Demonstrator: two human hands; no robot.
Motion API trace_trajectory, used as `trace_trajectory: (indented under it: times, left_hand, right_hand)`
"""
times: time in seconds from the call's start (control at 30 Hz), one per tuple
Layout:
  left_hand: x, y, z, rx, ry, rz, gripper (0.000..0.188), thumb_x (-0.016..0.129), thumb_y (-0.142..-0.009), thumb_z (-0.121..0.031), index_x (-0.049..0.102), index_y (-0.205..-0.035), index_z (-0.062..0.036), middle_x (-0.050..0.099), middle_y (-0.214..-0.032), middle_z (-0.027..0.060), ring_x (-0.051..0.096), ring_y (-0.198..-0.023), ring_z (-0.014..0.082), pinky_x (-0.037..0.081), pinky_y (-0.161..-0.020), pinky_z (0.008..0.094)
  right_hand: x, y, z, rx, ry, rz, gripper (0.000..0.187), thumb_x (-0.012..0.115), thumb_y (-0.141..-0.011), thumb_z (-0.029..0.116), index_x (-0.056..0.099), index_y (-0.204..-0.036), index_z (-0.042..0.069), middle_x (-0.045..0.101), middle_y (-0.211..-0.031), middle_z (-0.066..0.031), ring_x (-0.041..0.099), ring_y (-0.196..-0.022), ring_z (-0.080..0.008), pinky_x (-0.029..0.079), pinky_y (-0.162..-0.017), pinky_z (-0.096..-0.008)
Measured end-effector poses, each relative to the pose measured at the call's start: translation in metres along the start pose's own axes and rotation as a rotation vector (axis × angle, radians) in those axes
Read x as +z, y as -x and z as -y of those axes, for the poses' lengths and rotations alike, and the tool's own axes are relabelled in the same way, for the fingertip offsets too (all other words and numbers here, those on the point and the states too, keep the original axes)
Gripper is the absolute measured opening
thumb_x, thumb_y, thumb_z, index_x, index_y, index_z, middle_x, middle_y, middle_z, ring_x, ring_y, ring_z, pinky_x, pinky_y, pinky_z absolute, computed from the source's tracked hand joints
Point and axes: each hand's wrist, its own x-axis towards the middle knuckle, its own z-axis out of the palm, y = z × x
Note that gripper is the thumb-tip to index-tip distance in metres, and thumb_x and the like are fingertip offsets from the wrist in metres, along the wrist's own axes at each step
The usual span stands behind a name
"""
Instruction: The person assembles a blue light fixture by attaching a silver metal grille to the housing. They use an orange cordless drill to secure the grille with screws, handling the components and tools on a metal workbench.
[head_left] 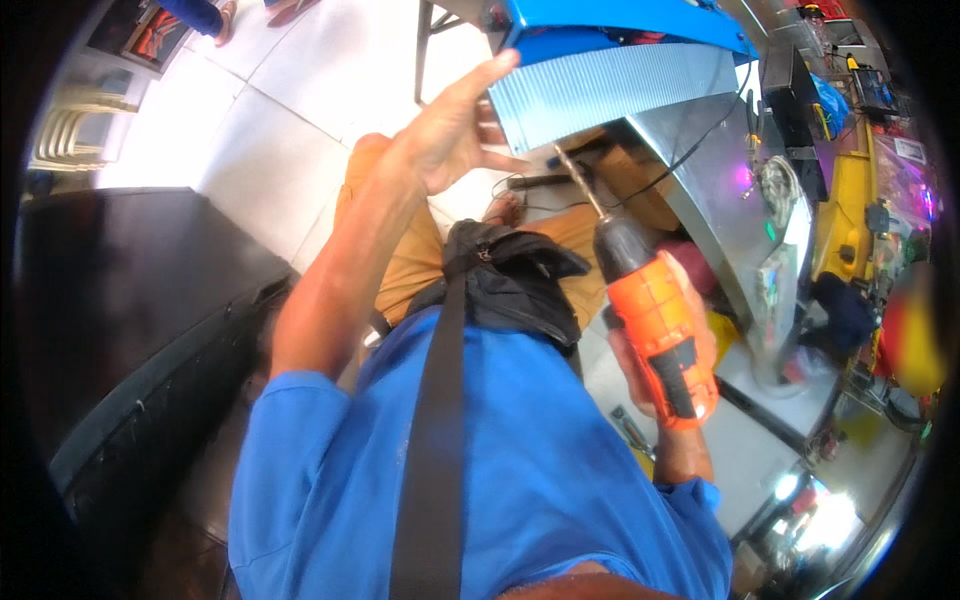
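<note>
Right hand [705, 325] is gripping the orange drill [652, 310], left hand [440, 150] has fingers spread open at the ridged panel's [615, 90] left end, so they'd best keep the bit [580, 181] steady and fingertips well clear.

No words, numbers or signs can be read here. A small white rectangular label [910, 150] with faint dark marks shows near the right edge, its print too small to make out. On the orange-and-black plastic power drill [655, 310], a small pale spot sits near the base, too blurred to tell whether it is lettering, a logo or only glare.
</note>
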Motion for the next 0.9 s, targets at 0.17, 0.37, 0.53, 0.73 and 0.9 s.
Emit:
trace_trajectory:
  times: [0.17, 0.37, 0.53, 0.73, 0.9]
  left_hand:
    - [0.011, -0.01, -0.008, -0.114, 0.001, 0.286, 0.065, 0.066, -0.099, -0.046, 0.048, -0.143, -0.0017, 0.066, -0.124, 0.0186, 0.073, -0.092, 0.0291, 0.062, -0.075, 0.0377]
    - [0.015, -0.011, -0.012, -0.042, -0.107, 0.354, 0.066, 0.059, -0.102, -0.052, 0.051, -0.144, -0.0023, 0.068, -0.119, 0.0175, 0.067, -0.084, 0.0182, 0.055, -0.067, 0.0295]
    - [0.017, -0.024, -0.017, -0.081, -0.068, 0.424, 0.069, 0.043, -0.106, -0.059, 0.053, -0.146, -0.0033, 0.072, -0.11, 0.0197, 0.065, -0.08, 0.0155, 0.053, -0.069, 0.0274]
    - [0.026, -0.021, -0.015, -0.075, -0.114, 0.337, 0.061, 0.043, -0.107, -0.05, 0.055, -0.143, -0.003, 0.074, -0.11, 0.0183, 0.071, -0.094, 0.0191, 0.054, -0.071, 0.0286]
    - [0.027, -0.022, -0.016, -0.024, -0.217, 0.358, 0.057, 0.041, -0.108, -0.048, 0.057, -0.139, -0.0033, 0.074, -0.107, 0.0176, 0.07, -0.091, 0.0162, 0.054, -0.072, 0.0284]
  right_hand:
    - [0.015, 0.004, 0.005, 0.059, -0.047, -0.011, 0.069, 0.087, -0.078, 0.003, 0.061, -0.141, 0.007, 0.074, -0.109, -0.0068, 0.072, -0.088, -0.013, 0.059, -0.08, -0.0259]
    - [0.026, 0.023, -0.002, 0.112, -0.125, -0.063, 0.064, 0.085, -0.081, 0.004, 0.061, -0.141, 0.008, 0.075, -0.107, -0.0079, 0.072, -0.085, -0.0144, 0.06, -0.078, -0.0262]
    - [0.028, 0.034, -0.009, 0.335, -0.272, 0.073, 0.077, 0.083, -0.082, 0.02, 0.049, -0.147, -0.003, 0.061, -0.139, -0.0186, 0.06, -0.128, -0.0305, 0.043, -0.111, -0.0403]
    - [0.035, 0.036, -0.015, 0.303, -0.257, 0.03, 0.068, 0.082, -0.083, 0.017, 0.055, -0.142, -0.003, 0.059, -0.14, -0.0211, 0.057, -0.131, -0.0343, 0.041, -0.112, -0.0418]
    - [0.036, 0.032, -0.017, 0.298, -0.305, 0.017, 0.062, 0.08, -0.083, 0.014, 0.058, -0.138, -0.003, 0.059, -0.139, -0.0216, 0.056, -0.132, -0.036, 0.041, -0.112, -0.0427]
